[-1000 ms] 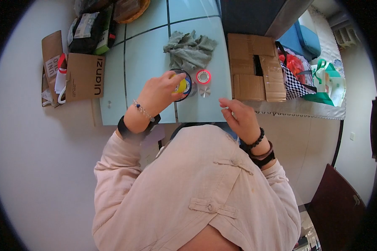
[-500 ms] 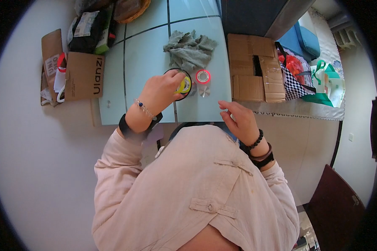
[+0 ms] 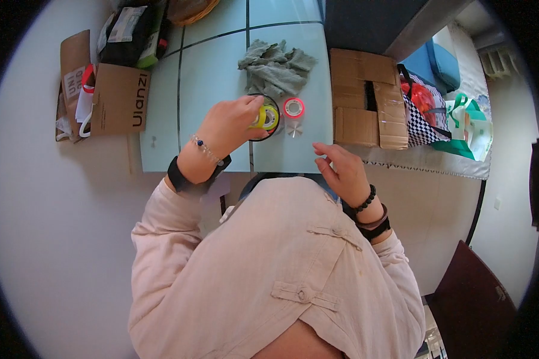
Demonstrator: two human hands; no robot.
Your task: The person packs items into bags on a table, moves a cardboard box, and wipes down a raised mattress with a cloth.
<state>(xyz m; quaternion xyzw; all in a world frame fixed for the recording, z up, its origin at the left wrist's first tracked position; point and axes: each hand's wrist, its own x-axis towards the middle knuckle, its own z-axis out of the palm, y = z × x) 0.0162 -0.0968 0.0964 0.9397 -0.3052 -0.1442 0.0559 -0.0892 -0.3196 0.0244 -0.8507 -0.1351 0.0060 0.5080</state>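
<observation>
My left hand [image 3: 233,122] is over the glass table, its thumb and fingers closed on a yellow ring-shaped piece [image 3: 269,117] with a pale centre. That piece sits within a black round rim [image 3: 278,124]; the fingers hide its left side. Just to the right lies a pink-rimmed round piece [image 3: 294,107] with a white centre, and a shiny silver patch [image 3: 294,128] shows below it. My right hand [image 3: 344,170] hovers by the table's front right corner, holding nothing, fingers slightly bent and apart.
A crumpled grey-green cloth [image 3: 276,67] lies behind the round pieces. A cardboard box [image 3: 365,99] stands to the right, with a checked bag [image 3: 425,116] and a green-white bag [image 3: 470,128] beyond. At left are a brown Ulanzi box [image 3: 121,99] and dark packages [image 3: 124,42].
The left hand has shifted slightly, uncovering more of the yellow piece. The right hand keeps nearly the same pose. The whole view has moved a little.
</observation>
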